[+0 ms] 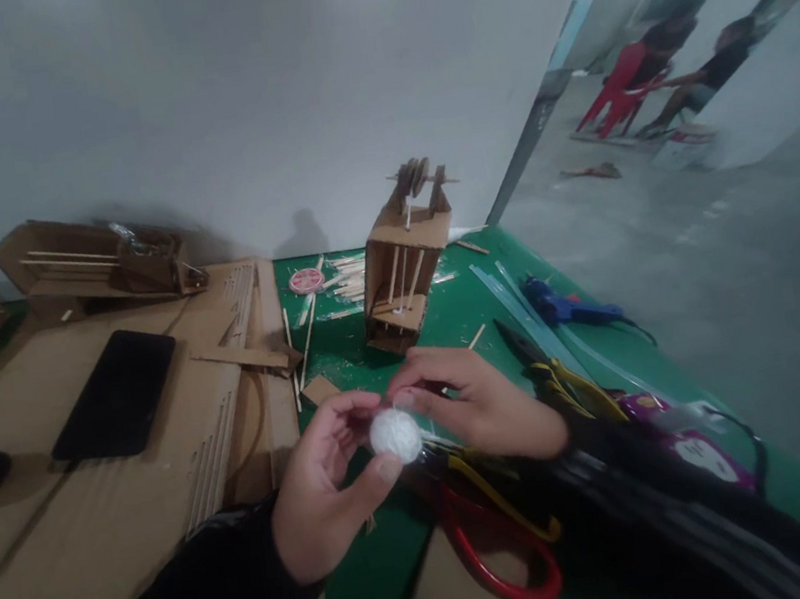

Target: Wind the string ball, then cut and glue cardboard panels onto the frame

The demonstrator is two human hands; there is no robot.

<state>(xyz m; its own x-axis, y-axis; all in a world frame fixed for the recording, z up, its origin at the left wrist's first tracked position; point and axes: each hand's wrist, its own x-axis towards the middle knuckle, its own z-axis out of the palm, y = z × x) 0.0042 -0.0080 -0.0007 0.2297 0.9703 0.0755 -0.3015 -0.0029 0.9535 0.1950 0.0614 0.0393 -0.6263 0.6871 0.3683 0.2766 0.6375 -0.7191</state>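
Note:
A small round white spool of thread (395, 436) is in my left hand (334, 482), between its thumb and fingers, with the flat face toward me. My right hand (481, 403) is at the upper right of the spool, its thumb and forefinger pinched together; a fine thread seems to be between them, though it is too thin to make out surely. Just beyond my hands stands a tall cardboard frame (407, 273) with sticks inside and cardboard discs on a skewer at its top.
Red-handled scissors (505, 576) and yellow-handled pliers (572, 384) lie near my right arm. A blue glue gun (575, 302) is at the table's right. On the left, cardboard holds a black tablet (116, 395). Thin sticks (351, 277) lie behind. Two people sit far off.

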